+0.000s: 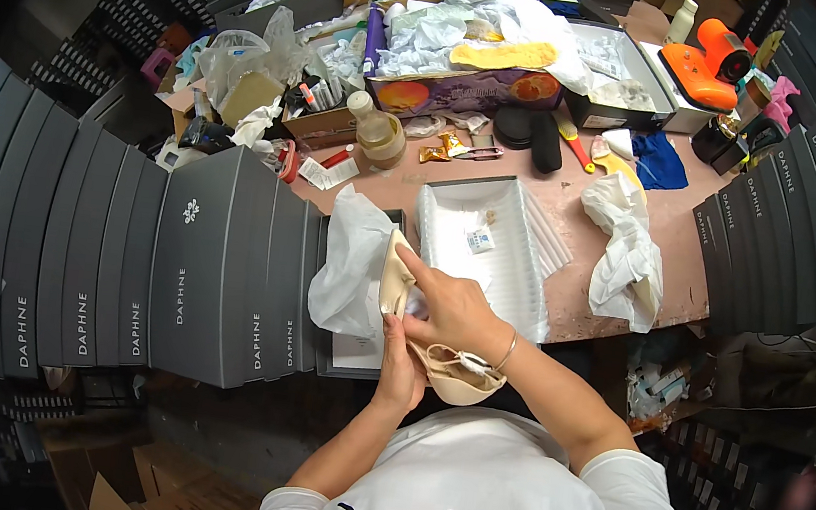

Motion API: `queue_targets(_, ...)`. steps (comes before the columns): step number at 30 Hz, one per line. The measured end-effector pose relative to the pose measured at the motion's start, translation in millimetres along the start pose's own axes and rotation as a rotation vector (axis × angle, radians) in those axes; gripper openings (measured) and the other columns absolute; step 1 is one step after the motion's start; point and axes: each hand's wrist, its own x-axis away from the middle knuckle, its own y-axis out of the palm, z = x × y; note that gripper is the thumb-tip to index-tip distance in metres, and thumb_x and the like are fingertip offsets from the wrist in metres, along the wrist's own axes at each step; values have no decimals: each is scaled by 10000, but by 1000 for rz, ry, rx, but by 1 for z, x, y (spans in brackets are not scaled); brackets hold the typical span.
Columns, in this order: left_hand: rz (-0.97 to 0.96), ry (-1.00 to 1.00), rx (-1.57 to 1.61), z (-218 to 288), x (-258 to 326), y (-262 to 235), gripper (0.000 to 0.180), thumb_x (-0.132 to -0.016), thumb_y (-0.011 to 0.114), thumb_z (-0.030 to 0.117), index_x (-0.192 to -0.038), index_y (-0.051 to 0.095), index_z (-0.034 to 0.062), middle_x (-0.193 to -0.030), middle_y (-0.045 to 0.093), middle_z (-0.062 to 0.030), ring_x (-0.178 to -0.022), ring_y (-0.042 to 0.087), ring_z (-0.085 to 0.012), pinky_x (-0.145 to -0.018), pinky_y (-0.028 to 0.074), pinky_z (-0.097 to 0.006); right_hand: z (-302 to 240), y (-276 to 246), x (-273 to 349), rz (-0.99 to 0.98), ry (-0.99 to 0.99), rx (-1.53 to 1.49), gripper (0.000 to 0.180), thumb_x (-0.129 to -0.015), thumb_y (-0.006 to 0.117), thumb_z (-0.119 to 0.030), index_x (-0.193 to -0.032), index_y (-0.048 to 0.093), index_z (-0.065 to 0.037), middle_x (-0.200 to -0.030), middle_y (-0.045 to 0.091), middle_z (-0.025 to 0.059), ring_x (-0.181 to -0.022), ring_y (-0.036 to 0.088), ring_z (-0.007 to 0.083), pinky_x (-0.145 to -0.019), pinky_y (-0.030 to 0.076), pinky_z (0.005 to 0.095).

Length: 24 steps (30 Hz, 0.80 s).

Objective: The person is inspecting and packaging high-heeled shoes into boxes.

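Note:
A beige shoe (464, 389) with a thin ankle strap is held in front of my chest. Its rounded end points toward me, and a narrow end lies farther off. My left hand (401, 373) grips it from below, thumb against its side. Over the top comes my right hand (460, 313), fingers wrapped around the narrow end; a bracelet is on that wrist. Something white shows inside the shoe between my hands. White tissue paper (352, 249) stands up just left of the shoe, over a box. Beyond my right hand lies an open shoebox (454, 200) lined with white foam, holding a small white packet.
Grey shoeboxes (216, 263) stand in a row at left, with more stacked (767, 236) at right. Crumpled tissue (621, 244), a brush (574, 145) and a blue cloth (661, 161) lie on the pink table. A bottle (378, 131) and a paper-filled carton (466, 95) stand behind.

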Motion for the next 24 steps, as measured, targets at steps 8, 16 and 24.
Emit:
queue_targets(8, 77, -198, 183, 29, -34, -44, 718, -926, 288, 683, -1210, 515, 64, -913, 595, -100, -704, 609, -220, -652, 541, -378, 62, -34, 20, 259, 83, 560, 543, -688, 725, -139, -1196, 539, -92, -914, 621, 110, -757, 615, 297, -671, 476, 419)
queue_targets(16, 6, -100, 71, 20, 4, 8, 662, -990, 218, 581, -1417, 328, 87, -1337, 473, -96, -1174, 509, -227, -955, 453, -364, 37, 29, -5, -42, -413, 502, 90, -758, 586, -182, -771, 567, -96, -733, 594, 31, -706, 597, 192, -643, 421, 332)
queue_targets(24, 161, -20, 157, 21, -27, -32, 688, -941, 256, 669, -1233, 494, 94, -946, 559, -53, -666, 559, -183, -550, 505, -340, 52, -19, 36, 212, -155, 587, 157, -703, 656, -139, -824, 578, -78, -757, 581, 77, -712, 586, 215, -670, 443, 366)
